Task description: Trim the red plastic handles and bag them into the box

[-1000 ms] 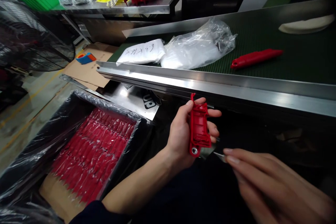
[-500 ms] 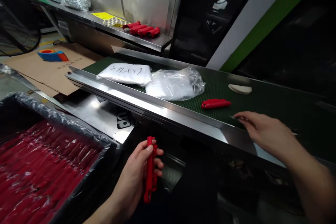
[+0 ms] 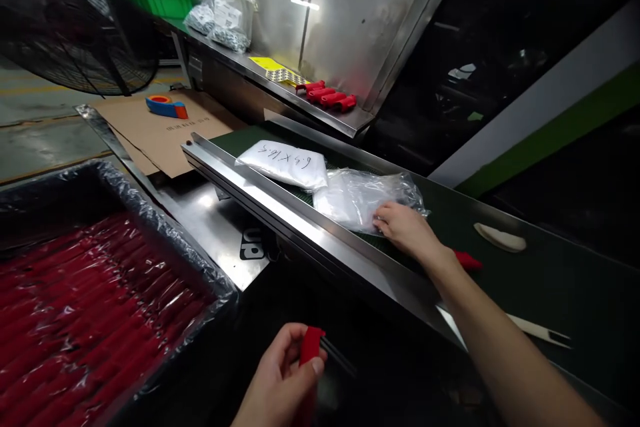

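My left hand [image 3: 285, 373], low in the middle, is closed around a red plastic part [image 3: 311, 345]; its lower end is partly hidden by the fingers. Over the green conveyor belt, my right hand [image 3: 403, 227] has its fingers curled together at the near edge of a pack of clear plastic bags [image 3: 345, 197]. Beside that pack lies a white pack with handwriting [image 3: 285, 163]. Another red plastic part [image 3: 467, 260] rests on the belt, mostly covered by my right forearm. Tweezers [image 3: 537, 329] lie on the belt right of the forearm.
A bin lined with black plastic [image 3: 220, 287] holds many bagged red parts at the left. Metal rail [image 3: 310, 233] edges the belt. A pale curved piece [image 3: 500, 237] lies right. Behind are a tape dispenser [image 3: 167, 107], several red parts [image 3: 327, 97] and a fan [image 3: 115, 47].
My right hand has moved left from the tweezers to the clear bags, leaving the tweezers on the belt. The red part in my left hand has turned. The view has shifted.
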`<state>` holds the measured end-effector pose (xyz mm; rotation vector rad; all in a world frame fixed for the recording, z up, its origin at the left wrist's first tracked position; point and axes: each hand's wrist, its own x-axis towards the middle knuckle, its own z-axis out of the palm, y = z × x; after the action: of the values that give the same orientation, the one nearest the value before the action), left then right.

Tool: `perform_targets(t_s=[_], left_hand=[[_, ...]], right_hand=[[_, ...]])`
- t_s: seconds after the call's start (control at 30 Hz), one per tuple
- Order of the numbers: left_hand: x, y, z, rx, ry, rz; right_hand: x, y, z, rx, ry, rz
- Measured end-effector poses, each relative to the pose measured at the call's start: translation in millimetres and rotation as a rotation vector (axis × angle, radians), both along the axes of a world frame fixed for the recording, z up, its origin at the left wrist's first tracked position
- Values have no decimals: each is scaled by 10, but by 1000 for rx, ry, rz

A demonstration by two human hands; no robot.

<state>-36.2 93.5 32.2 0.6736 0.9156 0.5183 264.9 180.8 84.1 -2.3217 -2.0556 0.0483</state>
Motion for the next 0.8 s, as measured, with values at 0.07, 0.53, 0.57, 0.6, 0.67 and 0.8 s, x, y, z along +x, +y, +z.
perform_targets(t_s=[0.07, 0.53, 0.57, 0.6, 0.67, 0.8], left_hand=[[-49, -13, -25, -5, 5, 24], [36, 73, 240, 138, -191, -116], [69, 54, 263, 131, -237, -128], [96, 33, 274, 119, -264, -130], [128, -6, 261, 108, -243, -121], [95, -51, 141, 71, -24, -126]], right_hand=[[25, 60, -25, -20, -22, -4], [-1061, -1253, 307, 115, 589, 85], [-1164, -1347, 223, 75, 636, 110], [-1246, -1430, 130, 43, 675, 126], [-1348, -1564, -54, 6, 722, 132], [-1401, -1743, -265, -65, 808, 69]])
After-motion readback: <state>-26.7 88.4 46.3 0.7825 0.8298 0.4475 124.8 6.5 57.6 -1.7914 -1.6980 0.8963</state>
